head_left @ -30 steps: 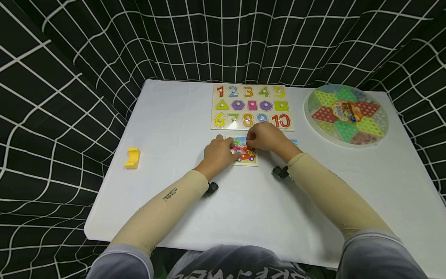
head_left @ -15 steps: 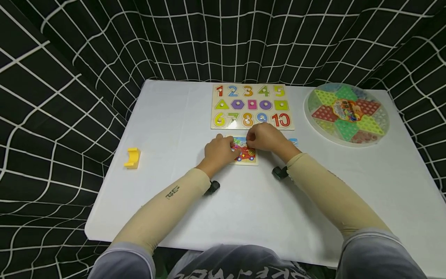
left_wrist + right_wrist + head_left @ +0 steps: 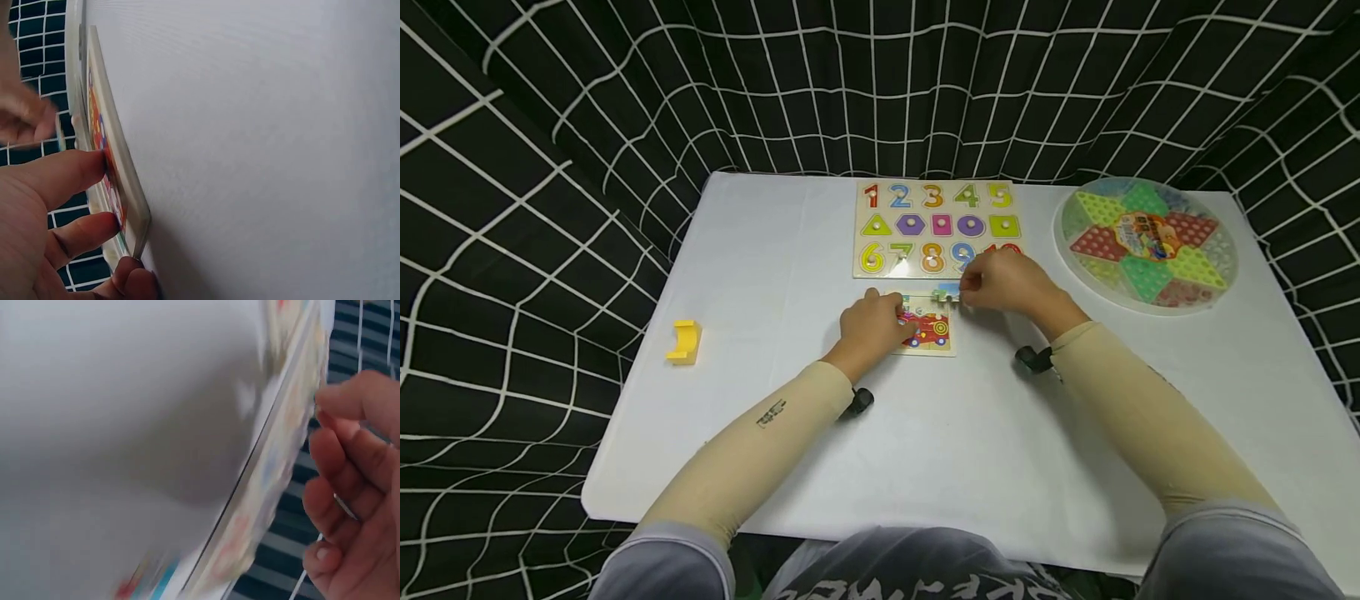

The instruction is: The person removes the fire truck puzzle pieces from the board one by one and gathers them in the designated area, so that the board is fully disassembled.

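Observation:
A small jigsaw puzzle board (image 3: 930, 332) with a red vehicle picture lies on the white table. My left hand (image 3: 874, 325) rests on its left part, thumb and fingertips pressing on the face; in the left wrist view a curled finger (image 3: 134, 278) sits at the board's corner. My right hand (image 3: 1007, 285) pinches a blue and green puzzle piece (image 3: 946, 292) between thumb and forefinger, over the board's upper right edge. In the right wrist view its other fingers (image 3: 328, 497) are curled, and a blurred red and blue piece (image 3: 150, 578) shows at the bottom.
Behind the puzzle lies a wooden number and shape board (image 3: 925, 242). A round clear case (image 3: 1146, 246) with a coloured star stands at the back right. A yellow block with a curved cutout (image 3: 685, 342) sits at the left. Black netted cloth (image 3: 895, 83) surrounds the table.
My right hand has moved right and slightly up, away from the puzzle board, with the blue and green piece now showing in its fingers. My left hand has stayed put.

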Tool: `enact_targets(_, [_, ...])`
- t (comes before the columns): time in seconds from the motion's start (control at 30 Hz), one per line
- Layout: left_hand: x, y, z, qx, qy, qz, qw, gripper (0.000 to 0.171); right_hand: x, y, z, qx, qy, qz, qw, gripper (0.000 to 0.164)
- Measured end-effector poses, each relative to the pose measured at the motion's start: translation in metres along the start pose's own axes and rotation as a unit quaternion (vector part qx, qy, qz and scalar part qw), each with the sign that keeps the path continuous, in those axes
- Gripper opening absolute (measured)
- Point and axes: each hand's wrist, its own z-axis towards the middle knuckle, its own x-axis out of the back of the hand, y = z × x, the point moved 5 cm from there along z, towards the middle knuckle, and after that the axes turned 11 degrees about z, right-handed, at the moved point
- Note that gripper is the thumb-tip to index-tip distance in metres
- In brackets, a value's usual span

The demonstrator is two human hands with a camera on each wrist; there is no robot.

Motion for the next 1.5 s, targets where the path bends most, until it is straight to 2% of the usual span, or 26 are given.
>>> enact_targets(0.2, [0.0, -0.001, -0.001, -0.005, -0.011, -0.016, 0.9998, 0.033, 0.011, 0.054, -0.023, -0.066, -0.031, 0.039, 0.997, 0.012])
enact_targets(0.3, [0.0, -0.001, -0.001, -0.005, -0.014, -0.024, 0.9996, 0.032, 0.01, 0.066, -0.028, -0.069, -0.031, 0.041, 0.996, 0.013])
enact_targets(0.53, [0.001, 0.001, -0.001, -0.024, -0.019, -0.017, 0.9994, 0.031, 0.011, 0.071, -0.031, -0.053, -0.026, 0.025, 0.998, 0.011])
enact_targets(0.67, [0.001, 0.001, -0.003, -0.035, -0.008, -0.015, 0.9992, 0.034, 0.012, 0.071, -0.032, -0.063, -0.035, 0.018, 0.997, 0.01])
enact_targets(0.83, [0.002, -0.002, -0.006, -0.032, 0.004, -0.015, 0.9994, 0.031, 0.015, 0.071, -0.03, -0.065, -0.04, 0.034, 0.997, 0.01])
enact_targets(0.93, [0.003, -0.003, -0.008, -0.031, 0.007, -0.02, 0.9993, 0.027, 0.015, 0.063, -0.026, -0.046, -0.025, 0.05, 0.997, 0.011])
enact_targets(1.0, [0.003, -0.003, -0.009, -0.03, 0.009, -0.023, 0.9992, 0.026, 0.011, 0.05, -0.021, -0.019, -0.01, 0.044, 0.999, 0.012])
enact_targets(1.1, [0.004, -0.008, -0.012, -0.026, 0.011, -0.023, 0.9994, 0.025, -0.004, 0.017, -0.006, 0.02, -0.01, 0.018, 1.0, 0.015])
enact_targets(1.2, [0.004, -0.011, -0.013, -0.023, 0.012, -0.025, 0.9994, 0.026, -0.024, -0.015, 0.011, 0.049, -0.035, -0.006, 0.998, 0.017])
enact_targets(1.33, [0.001, -0.013, -0.012, -0.025, 0.018, -0.03, 0.9991, 0.027, -0.042, -0.043, 0.029, 0.059, -0.051, -0.029, 0.997, 0.018])
enact_targets(1.5, [0.001, -0.014, -0.012, -0.023, 0.023, -0.028, 0.9991, 0.027, -0.051, -0.056, 0.042, 0.056, -0.041, -0.052, 0.996, 0.017])
